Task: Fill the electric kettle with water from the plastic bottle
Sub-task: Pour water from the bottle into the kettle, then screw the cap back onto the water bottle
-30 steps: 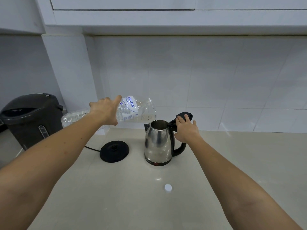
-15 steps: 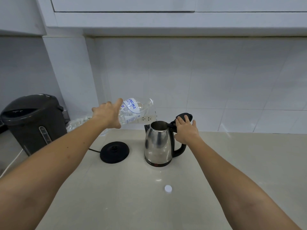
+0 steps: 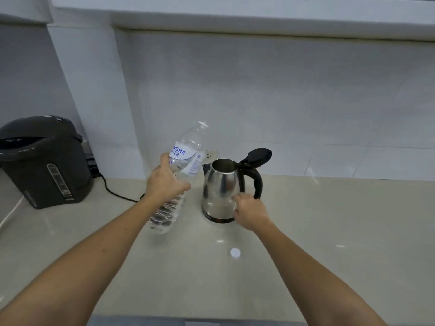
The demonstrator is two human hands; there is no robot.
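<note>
The clear plastic bottle [image 3: 188, 149] with a blue-and-white label stands almost upright, uncapped neck up, just left of the kettle. My left hand [image 3: 164, 182] is wrapped around its middle. The steel electric kettle [image 3: 220, 184] stands on the counter with its black lid [image 3: 257, 156] flipped up and its mouth uncovered. My right hand [image 3: 249, 212] is low at the kettle's front right, beside the base and below the black handle [image 3: 257, 184], fingers loosely curled and holding nothing.
A white bottle cap [image 3: 235, 252] lies on the counter in front of the kettle. A dark thermo pot [image 3: 44, 161] stands at the left, with a black cord [image 3: 117, 196] running behind my left arm. A wall socket [image 3: 209, 156] sits behind the kettle.
The bottle has swung from a pouring tilt over the kettle's mouth to nearly upright and come down to the left. My right hand has left the lid and dropped toward the kettle's base.
</note>
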